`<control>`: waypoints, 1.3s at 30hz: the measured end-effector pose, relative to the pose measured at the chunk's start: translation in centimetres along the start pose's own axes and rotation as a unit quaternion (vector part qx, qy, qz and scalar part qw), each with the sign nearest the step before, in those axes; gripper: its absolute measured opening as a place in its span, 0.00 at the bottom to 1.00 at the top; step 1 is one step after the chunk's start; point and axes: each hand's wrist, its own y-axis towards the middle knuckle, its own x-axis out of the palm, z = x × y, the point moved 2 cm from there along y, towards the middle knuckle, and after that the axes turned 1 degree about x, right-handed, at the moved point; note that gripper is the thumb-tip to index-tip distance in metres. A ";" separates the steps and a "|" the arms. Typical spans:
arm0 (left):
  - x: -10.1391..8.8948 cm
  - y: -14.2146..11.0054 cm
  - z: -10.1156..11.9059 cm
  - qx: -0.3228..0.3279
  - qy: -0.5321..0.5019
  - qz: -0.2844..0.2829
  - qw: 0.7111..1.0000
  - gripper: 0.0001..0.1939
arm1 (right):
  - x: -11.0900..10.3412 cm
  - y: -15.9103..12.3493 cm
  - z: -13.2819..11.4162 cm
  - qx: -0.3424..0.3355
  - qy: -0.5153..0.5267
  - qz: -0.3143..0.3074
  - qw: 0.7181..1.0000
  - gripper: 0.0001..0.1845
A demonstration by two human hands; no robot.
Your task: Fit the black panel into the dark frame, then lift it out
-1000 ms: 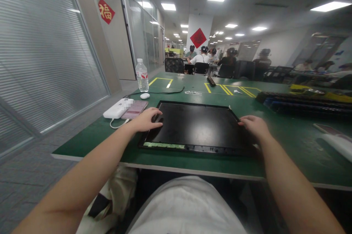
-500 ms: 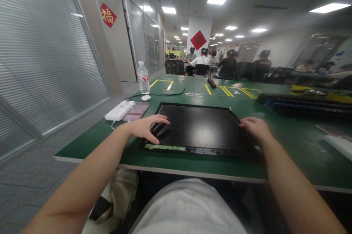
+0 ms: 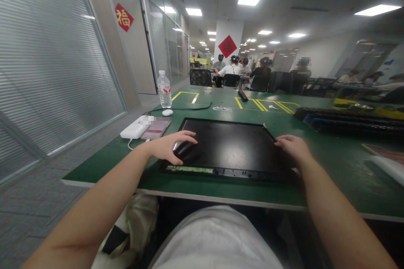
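Note:
A black flat display panel (image 3: 227, 142) lies face up on the green table (image 3: 195, 189). Along its near edge, a strip of green circuit board (image 3: 189, 169) shows at the left. My left hand (image 3: 167, 147) is at the panel's left side, thumb and fingers spread apart over the corner; it grips nothing. At the right edge, the fingers of my right hand (image 3: 293, 147) are closed in a pinch on the panel's thin black rim. The undersides of both hands are hidden.
A water bottle (image 3: 164, 89), a white oval case (image 3: 167, 113), a phone (image 3: 156, 128) and a white power bank (image 3: 135, 127) stand or lie on the left. Dark strips (image 3: 347, 119) are piled at the right. Several people sit at tables farther back.
The fingers of my left hand have shifted slightly to the right over the panel. My right hand and the panel look almost unmoved.

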 end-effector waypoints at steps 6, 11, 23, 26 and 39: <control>0.1 0.0 -0.6 -0.026 -0.001 -0.002 1.000 0.38 | -0.1 -0.1 -0.2 0.003 -0.003 -0.006 1.000 0.13; 0.1 0.3 -2.1 -0.111 0.040 0.076 0.990 0.31 | -0.1 -0.1 -0.1 -0.003 0.002 0.004 1.000 0.12; -0.1 0.8 -4.0 -0.198 0.132 0.124 0.963 0.21 | -0.1 -0.3 -0.4 -0.004 -0.003 0.005 1.000 0.12; 0.1 0.8 -3.8 -0.198 0.137 0.112 0.964 0.23 | -0.1 -0.5 -0.6 0.001 -0.005 0.010 1.000 0.11; -0.3 0.6 -4.2 -0.212 0.070 0.111 0.969 0.28 | -0.1 -0.3 -0.4 -0.005 -0.008 0.013 1.000 0.11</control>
